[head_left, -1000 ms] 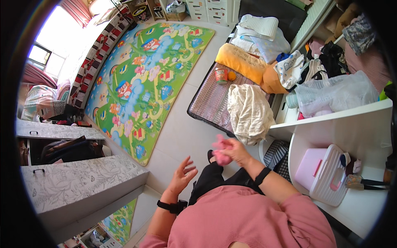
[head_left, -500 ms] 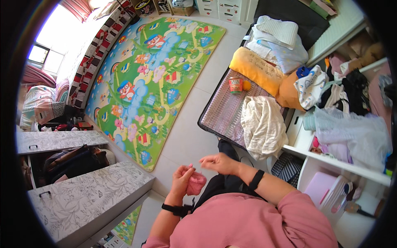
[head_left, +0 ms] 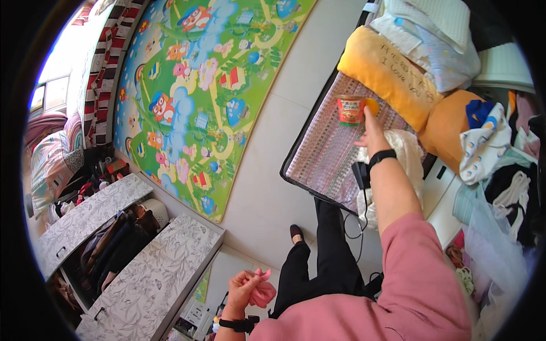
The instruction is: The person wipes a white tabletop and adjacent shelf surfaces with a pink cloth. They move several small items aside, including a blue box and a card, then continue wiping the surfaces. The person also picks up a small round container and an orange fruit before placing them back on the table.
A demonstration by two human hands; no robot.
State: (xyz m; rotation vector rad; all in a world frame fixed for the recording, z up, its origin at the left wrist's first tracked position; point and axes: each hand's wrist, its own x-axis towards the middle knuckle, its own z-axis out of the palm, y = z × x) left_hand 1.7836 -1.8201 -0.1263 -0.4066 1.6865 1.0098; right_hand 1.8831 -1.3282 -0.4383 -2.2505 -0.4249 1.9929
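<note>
My left hand (head_left: 243,290), low in the view, pinches the gathered top of a small pink cloth pouch (head_left: 263,293), which hangs beside my fingers. My right hand (head_left: 371,132) is stretched out over the open suitcase (head_left: 318,149). Its fingertips are at the near edge of a small round orange thing (head_left: 372,105), and the thumb is spread away from them. I cannot make out a grip on it. Just left of that stands a red and green paper cup (head_left: 350,111). A cream cloth (head_left: 405,159) lies crumpled under my right forearm.
A yellow pillow (head_left: 392,74) and folded bedding (head_left: 435,45) fill the suitcase's far side. To the right are heaped clothes (head_left: 500,148). A patterned play mat (head_left: 193,102) covers the floor ahead. At lower left, a floral cabinet (head_left: 151,278) has an open drawer. A black cable (head_left: 362,238) hangs by my leg.
My right hand has moved from beside the pouch, forward and right to the round orange thing. My left hand still holds the pouch, lower in view. The view has shifted toward the suitcase.
</note>
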